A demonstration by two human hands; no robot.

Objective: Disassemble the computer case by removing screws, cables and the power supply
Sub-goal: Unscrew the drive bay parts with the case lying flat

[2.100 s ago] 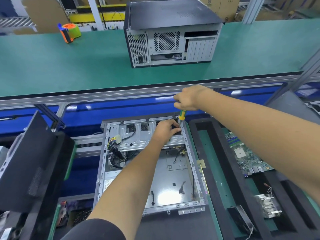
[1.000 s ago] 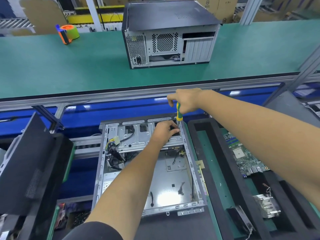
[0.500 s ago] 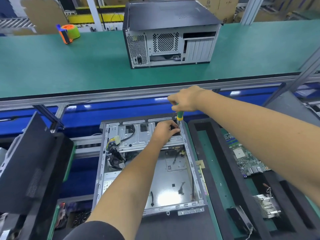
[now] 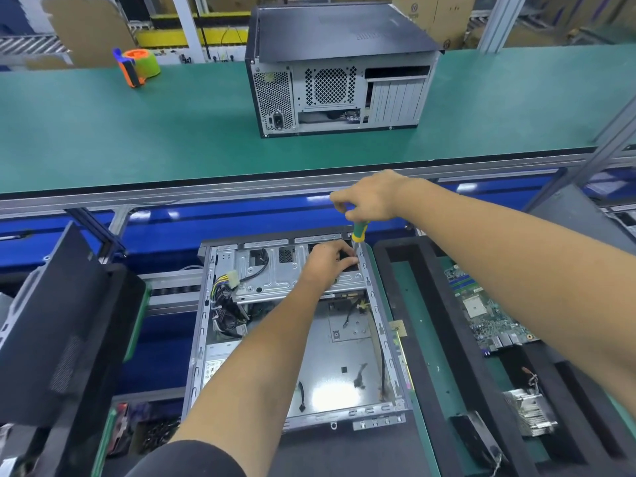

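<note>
The opened computer case (image 4: pixel 296 335) lies flat below me. My right hand (image 4: pixel 370 197) grips a green-and-yellow screwdriver (image 4: pixel 359 232) upright at the case's far right corner, to work a screw there. My left hand (image 4: pixel 328 261) curls over the drive bracket (image 4: pixel 275 273) beside it, steadying it.

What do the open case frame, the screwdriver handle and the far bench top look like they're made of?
Open case frame: bare sheet metal, probably steel; grey, stamped slots, glare on its floor. Screwdriver handle: likely moulded plastic or rubber, in green and yellow bands. Far bench top: a matte green mat, maybe rubber or vinyl, edged in aluminium-looking rail.
</note>
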